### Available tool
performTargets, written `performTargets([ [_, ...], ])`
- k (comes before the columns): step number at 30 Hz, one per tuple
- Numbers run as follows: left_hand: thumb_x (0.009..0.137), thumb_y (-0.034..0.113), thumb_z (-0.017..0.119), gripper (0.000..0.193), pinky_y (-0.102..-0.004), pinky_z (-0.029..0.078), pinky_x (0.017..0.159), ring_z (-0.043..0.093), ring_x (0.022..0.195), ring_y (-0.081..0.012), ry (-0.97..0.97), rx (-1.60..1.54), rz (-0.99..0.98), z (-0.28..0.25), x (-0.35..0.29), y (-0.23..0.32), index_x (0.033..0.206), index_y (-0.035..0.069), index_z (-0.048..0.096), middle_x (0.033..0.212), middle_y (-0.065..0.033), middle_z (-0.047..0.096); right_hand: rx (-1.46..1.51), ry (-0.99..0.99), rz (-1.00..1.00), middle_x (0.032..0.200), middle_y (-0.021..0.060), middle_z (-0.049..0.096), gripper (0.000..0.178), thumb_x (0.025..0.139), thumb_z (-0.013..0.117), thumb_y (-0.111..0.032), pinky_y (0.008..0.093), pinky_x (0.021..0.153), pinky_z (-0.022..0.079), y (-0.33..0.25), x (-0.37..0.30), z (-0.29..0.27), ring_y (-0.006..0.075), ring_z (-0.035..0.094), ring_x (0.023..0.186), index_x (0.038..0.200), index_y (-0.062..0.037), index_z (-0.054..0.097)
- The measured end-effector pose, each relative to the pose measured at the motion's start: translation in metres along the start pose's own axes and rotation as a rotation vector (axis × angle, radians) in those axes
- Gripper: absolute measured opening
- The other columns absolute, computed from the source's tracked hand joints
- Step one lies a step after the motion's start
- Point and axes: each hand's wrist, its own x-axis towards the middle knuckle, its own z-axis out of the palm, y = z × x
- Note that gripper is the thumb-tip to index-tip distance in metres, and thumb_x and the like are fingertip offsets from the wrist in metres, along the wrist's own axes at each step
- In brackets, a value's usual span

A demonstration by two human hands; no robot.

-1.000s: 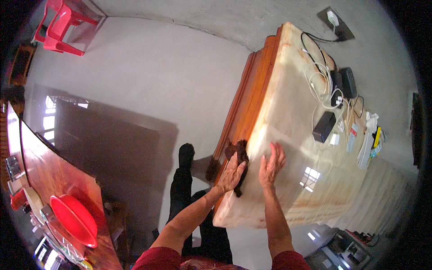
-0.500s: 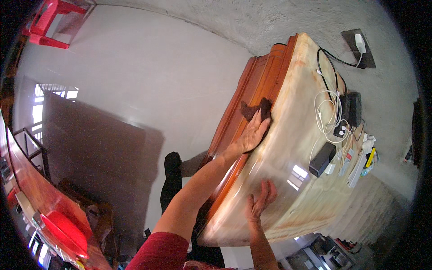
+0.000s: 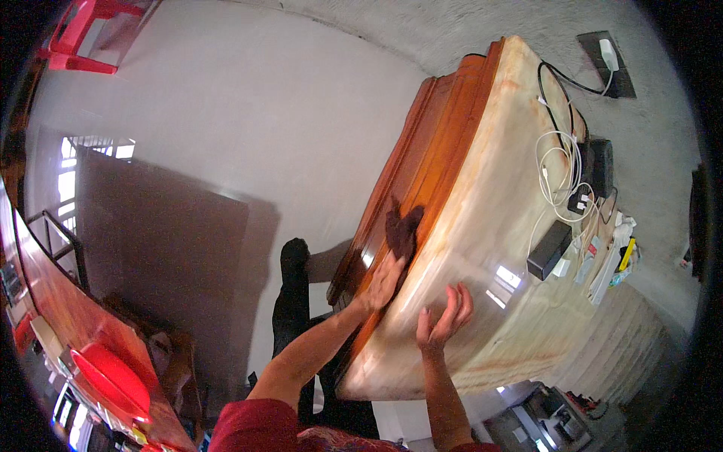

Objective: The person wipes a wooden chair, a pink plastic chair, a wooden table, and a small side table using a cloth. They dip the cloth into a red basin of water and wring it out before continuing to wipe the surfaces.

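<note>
A dark brown cloth [image 3: 404,229] lies against the reddish wooden side of a cabinet with a cream marble-patterned top [image 3: 482,203]. My left hand [image 3: 382,283] presses the cloth to the wood trim just below the top's edge, and part of the cloth sticks out past its fingertips. Over the near part of the glossy top, my right hand [image 3: 446,318] is open, its fingers curved and apart, holding nothing.
On the top's right side are coiled white cables [image 3: 561,177], a black box [image 3: 550,250] and a power strip [image 3: 578,199]. A wall outlet [image 3: 608,60] is beyond. A red stool [image 3: 79,38] stands far left; a red basin [image 3: 113,380] is at lower left.
My left hand has slid the cloth back toward me along the wooden trim. My right hand stays over the top, its fingers now more raised and spread.
</note>
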Motion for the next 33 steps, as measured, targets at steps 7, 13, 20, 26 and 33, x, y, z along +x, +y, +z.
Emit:
performTargets([
  [7, 0.099, 0.035, 0.027, 0.054, -0.0362, 0.01, 0.113, 0.013, 0.14, -0.0311, 0.008, 0.048, -0.089, 0.002, -0.091, 0.001, 0.143, 0.003, 0.025, 0.15, -0.0189, 0.017, 0.013, -0.011, -0.014, 0.132, 0.021, 0.037, 0.057, 0.083, 0.054, -0.037, 0.0495, 0.1, 0.025, -0.002, -0.001, 0.001, 0.0356, 0.036, 0.121, 0.127, -0.0015, 0.045],
  [13, 0.099, 0.035, 0.026, 0.052, -0.0458, 0.006, 0.113, 0.005, 0.141, -0.037, 0.028, 0.215, 0.037, -0.002, -0.011, 0.016, 0.142, 0.005, 0.027, 0.15, -0.0222, 0.016, 0.036, -0.005, 0.002, 0.132, 0.0212, 0.036, 0.056, 0.08, 0.056, -0.031, 0.0486, 0.101, 0.027, -0.002, -0.003, -0.001, 0.0362, 0.036, 0.121, 0.126, -0.0011, 0.046],
  [20, 0.099, 0.037, 0.034, 0.058, -0.036, 0.018, 0.112, 0.019, 0.139, -0.0309, 0.112, -0.116, 0.243, 0.002, 0.066, 0.117, 0.141, -0.002, 0.027, 0.148, -0.0234, 0.021, 0.063, 0.106, 0.004, 0.127, 0.0186, 0.045, 0.049, 0.083, 0.053, -0.035, 0.0486, 0.099, 0.028, 0.003, -0.003, 0.009, 0.0354, 0.04, 0.118, 0.119, -0.0023, 0.051],
  [26, 0.084, 0.028, 0.062, 0.046, -0.0516, 0.021, 0.109, 0.015, 0.138, -0.0439, 0.015, 0.879, 0.448, 0.024, -0.017, 0.14, 0.128, 0.015, 0.055, 0.151, -0.0226, 0.011, 0.052, 0.12, -0.008, 0.126, 0.0217, 0.043, 0.057, 0.084, 0.054, -0.045, 0.0492, 0.094, 0.029, 0.009, -0.008, 0.005, 0.0376, 0.041, 0.114, 0.117, 0.0012, 0.048],
  [33, 0.078, 0.034, 0.068, 0.065, -0.0637, 0.028, 0.1, 0.017, 0.134, -0.0486, 0.082, 1.205, 0.488, 0.037, 0.033, 0.176, 0.137, 0.03, 0.041, 0.15, -0.0221, 0.012, 0.065, 0.122, 0.128, 0.128, 0.0204, 0.041, 0.055, 0.084, 0.057, -0.043, 0.0511, 0.095, 0.027, 0.001, -0.002, 0.001, 0.0369, 0.039, 0.117, 0.119, -0.0015, 0.045],
])
